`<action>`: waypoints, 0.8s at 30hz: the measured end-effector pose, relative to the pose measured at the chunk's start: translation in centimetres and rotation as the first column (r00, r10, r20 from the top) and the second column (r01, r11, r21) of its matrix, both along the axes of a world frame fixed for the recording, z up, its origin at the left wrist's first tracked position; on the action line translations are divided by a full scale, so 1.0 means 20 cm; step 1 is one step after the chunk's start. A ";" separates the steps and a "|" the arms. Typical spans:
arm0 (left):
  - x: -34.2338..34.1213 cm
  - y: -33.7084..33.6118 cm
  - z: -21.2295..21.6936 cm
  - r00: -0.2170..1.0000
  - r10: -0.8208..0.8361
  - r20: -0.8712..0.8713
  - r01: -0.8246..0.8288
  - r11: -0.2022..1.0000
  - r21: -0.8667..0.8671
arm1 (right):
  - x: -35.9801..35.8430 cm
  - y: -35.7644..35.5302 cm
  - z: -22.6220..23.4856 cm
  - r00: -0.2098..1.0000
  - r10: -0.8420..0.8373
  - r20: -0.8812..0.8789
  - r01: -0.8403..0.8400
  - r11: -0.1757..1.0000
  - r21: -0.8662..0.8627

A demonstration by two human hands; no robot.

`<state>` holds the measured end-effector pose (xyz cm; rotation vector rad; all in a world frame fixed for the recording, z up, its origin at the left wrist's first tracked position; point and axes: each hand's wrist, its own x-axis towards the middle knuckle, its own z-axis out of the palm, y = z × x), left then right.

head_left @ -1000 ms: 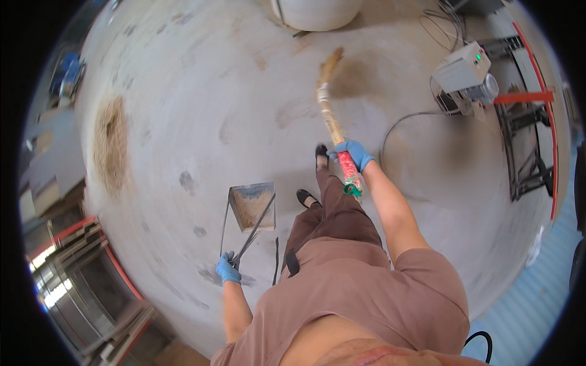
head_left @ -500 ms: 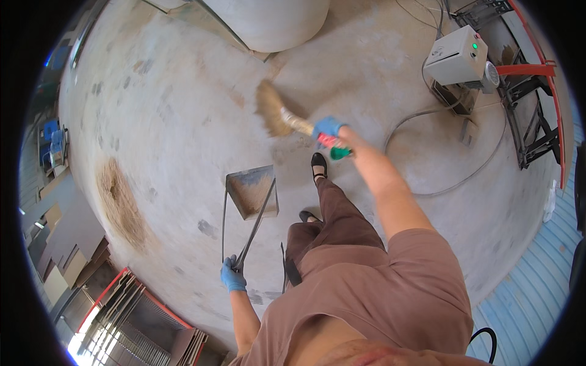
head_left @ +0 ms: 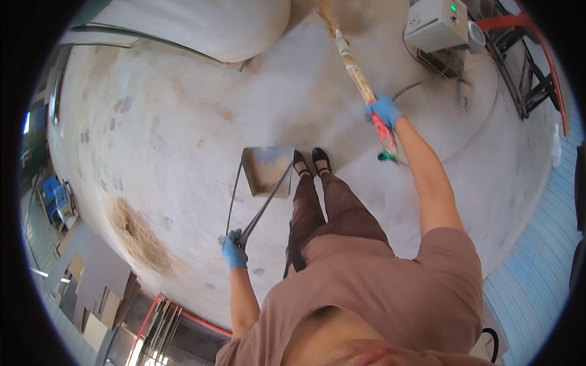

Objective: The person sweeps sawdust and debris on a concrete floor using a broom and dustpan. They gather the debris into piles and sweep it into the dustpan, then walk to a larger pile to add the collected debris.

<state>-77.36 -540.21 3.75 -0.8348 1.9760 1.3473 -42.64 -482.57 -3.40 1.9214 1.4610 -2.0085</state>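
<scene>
In its blue glove, my left hand grips the top of the long, dark handle of a metal dustpan. The pan stands on the floor just left of my shoes, with brown sawdust-like dust inside. My right hand, also gloved in blue, is wrapped round the red-covered part of a straw broom's handle. A green piece hangs at the handle's near end. The broom's bristles reach far ahead, partly cut off by the top edge of the view.
A heap of brown dust lies on the concrete floor at the left. Far ahead stands a large white rounded container. A grey machine box with a green light stands at the far right, its cable on the floor. Boards lean at lower left.
My right hand has swung the broom forward and to the right. The dustpan sits a little farther right and ahead in view, and my feet are now side by side.
</scene>
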 end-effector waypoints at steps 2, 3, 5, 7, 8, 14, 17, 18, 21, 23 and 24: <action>-0.08 0.08 -0.02 0.995 -0.101 -0.002 0.101 0.995 0.002 | 0.24 -0.32 0.18 0.984 -0.164 -0.072 0.152 0.976 -0.154; -0.13 0.13 -0.03 0.994 -0.107 0.010 0.107 0.994 -0.002 | 0.33 -0.49 0.28 0.985 -0.171 -0.035 0.156 0.954 -0.258; -0.20 0.19 -0.04 0.990 -0.134 0.035 0.135 0.991 -0.015 | 0.48 -0.84 0.50 0.951 -0.307 -0.019 0.288 0.910 -0.299; -0.28 0.28 -0.07 0.980 -0.193 0.055 0.194 0.981 -0.005 | 0.56 -1.13 0.67 0.945 -0.289 0.152 0.324 0.886 -0.332; -0.32 0.31 -0.09 0.976 -0.204 0.075 0.205 0.979 -0.008 | 0.57 -1.26 0.72 0.904 -0.396 0.162 0.426 0.808 -0.406; -0.49 0.42 -0.15 0.952 -0.295 0.078 0.296 0.955 -0.004 | 0.63 -1.49 0.37 0.680 -0.700 0.217 0.624 0.398 -0.673; -0.54 0.43 -0.13 0.959 -0.281 0.042 0.281 0.960 0.000 | 0.55 -1.40 -0.05 0.549 -0.835 0.044 0.589 0.349 -0.728; -0.55 0.43 -0.11 0.953 -0.301 0.028 0.300 0.953 0.030 | 0.43 -1.34 -0.20 0.382 -0.924 0.004 0.643 0.263 -0.719; -0.57 0.43 -0.06 0.958 -0.288 -0.010 0.288 0.957 0.030 | 0.14 -0.90 -0.47 0.155 -0.947 -0.282 0.193 0.309 -0.931; -0.56 0.42 -0.04 0.957 -0.290 -0.025 0.291 0.956 0.039 | -0.06 -0.53 -0.48 0.242 -0.858 -0.453 0.210 0.502 -0.839; -0.54 0.42 -0.04 0.959 -0.281 -0.047 0.283 0.958 0.043 | -0.15 -0.34 -0.44 0.299 -0.822 -0.485 0.223 0.554 -0.802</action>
